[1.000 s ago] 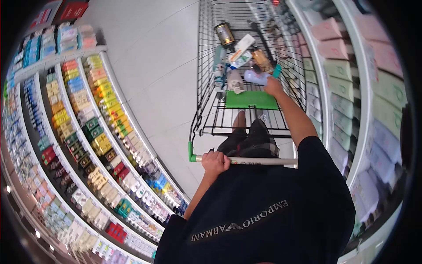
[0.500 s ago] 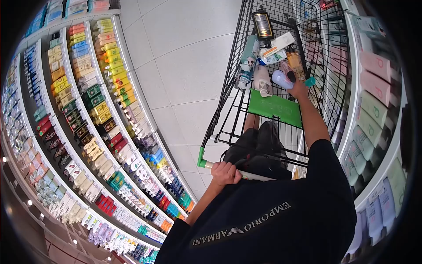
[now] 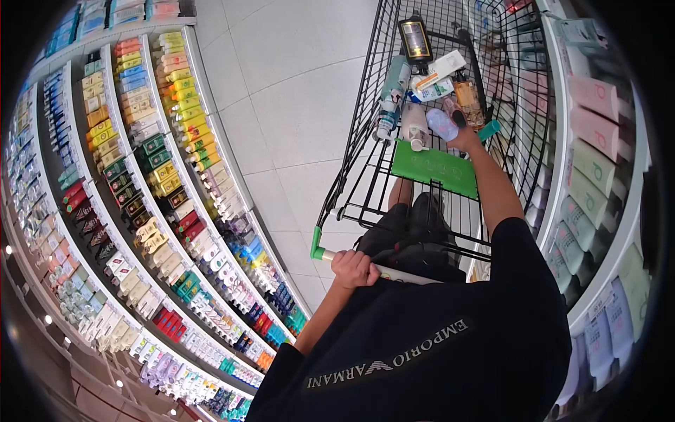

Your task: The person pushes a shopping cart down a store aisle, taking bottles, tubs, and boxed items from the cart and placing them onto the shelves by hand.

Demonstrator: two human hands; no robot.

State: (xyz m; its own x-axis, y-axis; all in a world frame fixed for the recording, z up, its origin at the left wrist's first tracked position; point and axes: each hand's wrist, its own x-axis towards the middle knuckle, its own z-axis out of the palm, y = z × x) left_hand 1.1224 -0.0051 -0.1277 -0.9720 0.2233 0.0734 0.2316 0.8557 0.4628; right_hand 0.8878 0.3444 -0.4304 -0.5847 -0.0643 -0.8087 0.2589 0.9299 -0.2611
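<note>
My left hand (image 3: 354, 269) is wrapped round the handle bar (image 3: 404, 275) of a black wire shopping cart (image 3: 342, 169). Inside the basket, my right hand (image 3: 464, 138) is closed on a lavender bottle (image 3: 442, 125) with a dark cap; its fingertips are partly hidden. Close by lie a pale pink bottle (image 3: 415, 125), an amber bottle (image 3: 467, 102) and a teal-capped item (image 3: 489, 130). Beyond them are a white box (image 3: 446, 65), a white-and-green pack (image 3: 434, 91), a teal bottle (image 3: 394, 91) and a black bottle with a gold label (image 3: 415, 41).
A green panel (image 3: 434, 169) sits on the cart's near side. Long shelves (image 3: 165, 176) of tubes and bottles curve along the left. On the right, another shelf (image 3: 573, 183) with pink and green packs runs close to the cart. Pale floor tiles (image 3: 281, 105) lie left of the cart.
My right hand and the lavender bottle have shifted left within the basket, and the bottle has turned. The cart appears slightly further left in view. My left hand stays on the handle.
</note>
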